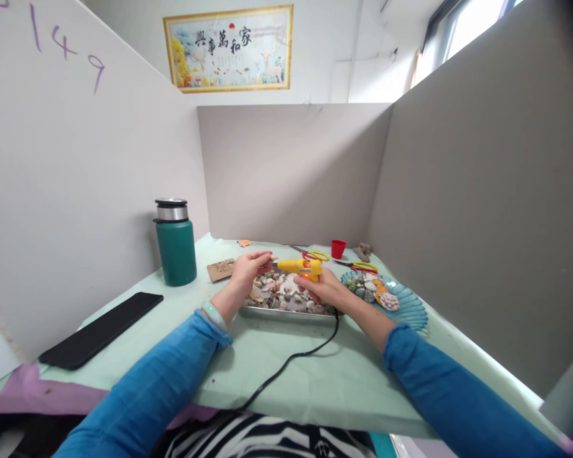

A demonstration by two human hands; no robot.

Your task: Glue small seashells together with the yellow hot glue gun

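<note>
My right hand is wrapped round the handle of a yellow glue gun, whose nozzle points left. My left hand pinches a small pale piece, perhaps a shell, right at the nozzle tip. Below both hands lies a metal tray filled with many small shells. A black cord runs from the gun's handle toward the table's front edge.
A green bottle and a black flat case stand and lie at left. Near the tray is a brown card. Right: blue plate with shells, scissors, more scissors, red cup. Grey panels enclose the table.
</note>
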